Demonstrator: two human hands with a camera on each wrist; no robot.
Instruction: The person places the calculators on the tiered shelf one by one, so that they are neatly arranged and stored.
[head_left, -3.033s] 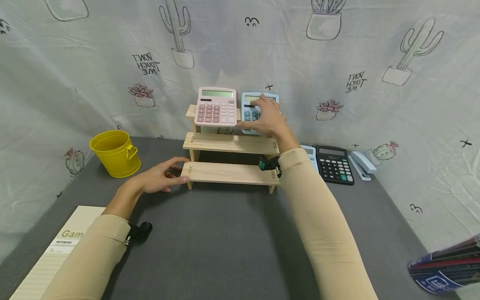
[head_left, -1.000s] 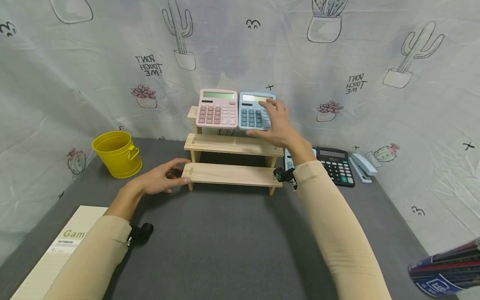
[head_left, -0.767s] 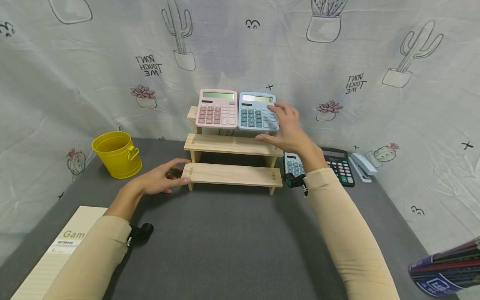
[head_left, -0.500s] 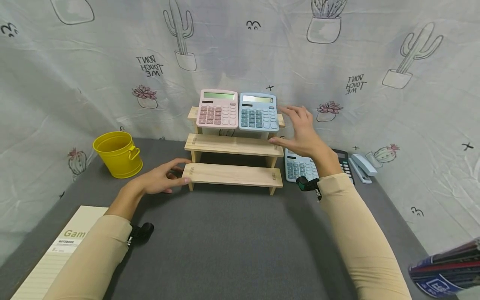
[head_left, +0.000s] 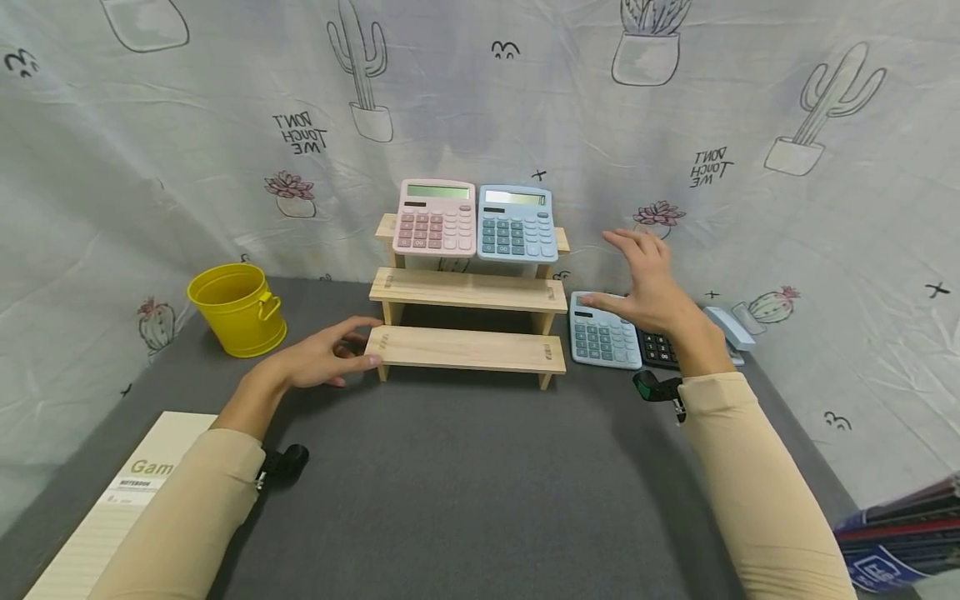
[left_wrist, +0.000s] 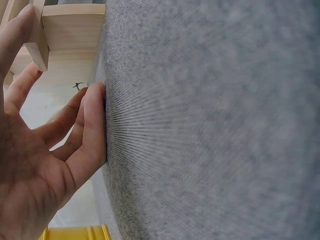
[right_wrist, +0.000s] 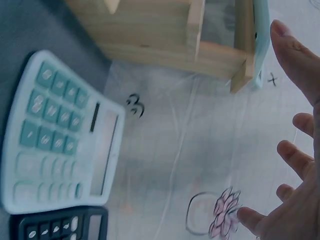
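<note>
I see my right hand [head_left: 647,283] hovering with fingers spread and holding nothing, just above the light blue calculator [head_left: 602,337] lying flat on the grey surface [head_left: 465,475] beside the wooden step shelf [head_left: 467,321]. My left hand [head_left: 318,360] rests open at the shelf's lowest left corner.

Black calculator [head_left: 660,350] half behind right hand [head_left: 651,283].

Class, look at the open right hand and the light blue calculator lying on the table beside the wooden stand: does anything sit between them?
Nothing visible does. The right hand hovers open just above the light blue calculator; the black calculator lies beside it, not between.
</note>
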